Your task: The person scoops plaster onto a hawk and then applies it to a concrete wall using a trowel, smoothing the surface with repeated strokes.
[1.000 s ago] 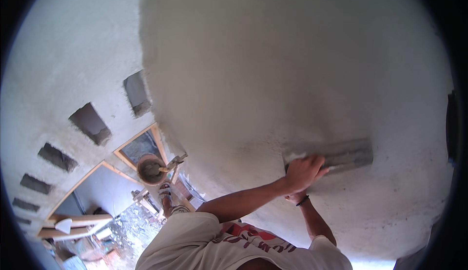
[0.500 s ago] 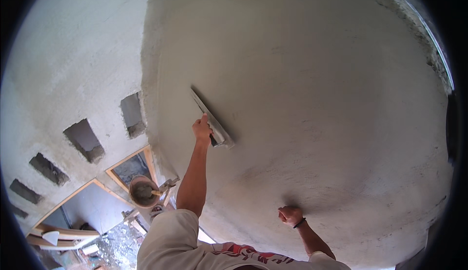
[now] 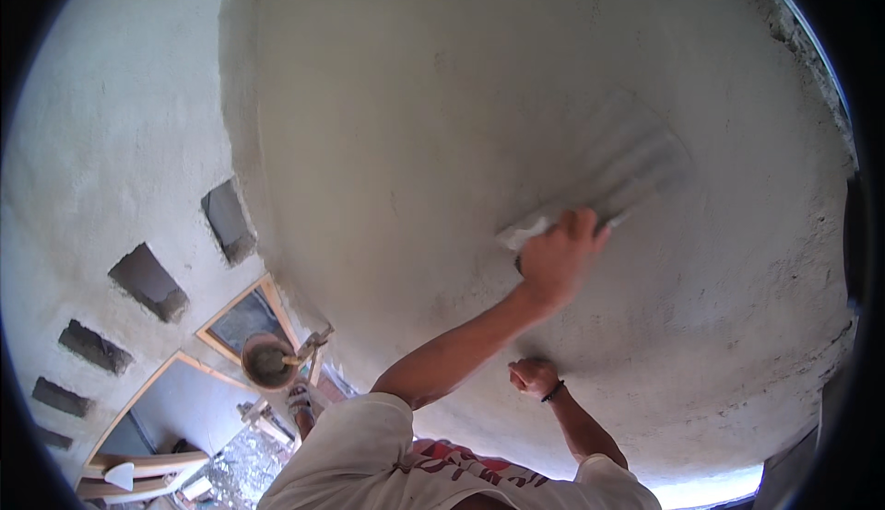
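My left hand (image 3: 556, 261) is closed round the grip of a plastering trowel (image 3: 525, 232), its steel blade against the grey plastered wall (image 3: 396, 141). Motion smears the blade's far end, and the fingers cover the handle. Lower and to the right, my right hand (image 3: 535, 377) is a fist beside the wall surface, with a dark band on its wrist. Nothing shows in that fist. I cannot tell whether it touches the plaster.
A bucket of grey mortar (image 3: 267, 340) stands at lower left, a wooden-handled tool (image 3: 297, 360) at its rim. Beyond it are wood-framed openings (image 3: 214, 335) and several rectangular wall recesses (image 3: 147, 280). Rough broken plaster (image 3: 788, 31) edges the upper right.
My left hand has swept the trowel to the right across the wall, and the blade has turned. My right hand stays a fist near the same spot. The view has shifted slightly.
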{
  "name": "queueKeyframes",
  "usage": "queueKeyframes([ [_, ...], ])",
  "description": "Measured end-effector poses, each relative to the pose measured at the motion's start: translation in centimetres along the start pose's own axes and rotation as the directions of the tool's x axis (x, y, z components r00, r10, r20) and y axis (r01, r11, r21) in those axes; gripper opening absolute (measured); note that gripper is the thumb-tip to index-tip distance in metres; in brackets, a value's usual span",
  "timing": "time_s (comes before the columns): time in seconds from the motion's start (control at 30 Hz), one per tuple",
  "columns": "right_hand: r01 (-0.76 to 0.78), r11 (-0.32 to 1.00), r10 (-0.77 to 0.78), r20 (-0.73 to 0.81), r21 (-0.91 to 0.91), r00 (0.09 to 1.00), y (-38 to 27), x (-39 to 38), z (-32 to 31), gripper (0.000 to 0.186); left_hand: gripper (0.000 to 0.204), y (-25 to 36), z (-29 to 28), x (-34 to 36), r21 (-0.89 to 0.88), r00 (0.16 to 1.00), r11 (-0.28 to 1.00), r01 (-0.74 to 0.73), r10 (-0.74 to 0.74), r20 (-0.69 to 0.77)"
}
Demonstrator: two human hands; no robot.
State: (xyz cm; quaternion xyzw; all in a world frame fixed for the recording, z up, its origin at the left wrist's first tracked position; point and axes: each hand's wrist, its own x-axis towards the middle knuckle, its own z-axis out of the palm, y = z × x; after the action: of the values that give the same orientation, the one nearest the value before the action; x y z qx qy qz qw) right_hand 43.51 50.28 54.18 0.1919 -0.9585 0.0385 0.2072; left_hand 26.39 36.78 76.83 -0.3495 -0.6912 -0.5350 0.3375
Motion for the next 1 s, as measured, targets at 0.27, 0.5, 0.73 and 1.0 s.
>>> queueKeyframes([
  [0.27,0.044,0.976,-0.045,-0.001,-0.214,0.999,4.1,-4.1,2.8,0.036,0.043,2.4,0.1,-10.2,-0.358,0.916,0.927,0.107,0.048,0.398],
  [0.5,0.039,0.998,-0.040,0.027,0.058,0.999,2.1,-1.6,4.4,0.042,0.036,-14.7,-10.4,-18.3,-0.393,0.497,0.326,0.860,-0.712,0.496],
  [0.73,-0.079,0.995,0.084,0.079,-0.066,0.993,1.9,-1.7,3.9,0.032,0.019,-30.2,-22.2,-29.2,-0.679,0.011,-0.259,0.687,-0.930,0.367],
  [1.0,-0.274,0.958,0.261,0.145,0.079,0.954,2.7,-2.9,3.8,0.035,0.022,-37.4,-29.9,-34.9,-0.636,-0.167,-0.455,0.624,-0.872,0.460],
])
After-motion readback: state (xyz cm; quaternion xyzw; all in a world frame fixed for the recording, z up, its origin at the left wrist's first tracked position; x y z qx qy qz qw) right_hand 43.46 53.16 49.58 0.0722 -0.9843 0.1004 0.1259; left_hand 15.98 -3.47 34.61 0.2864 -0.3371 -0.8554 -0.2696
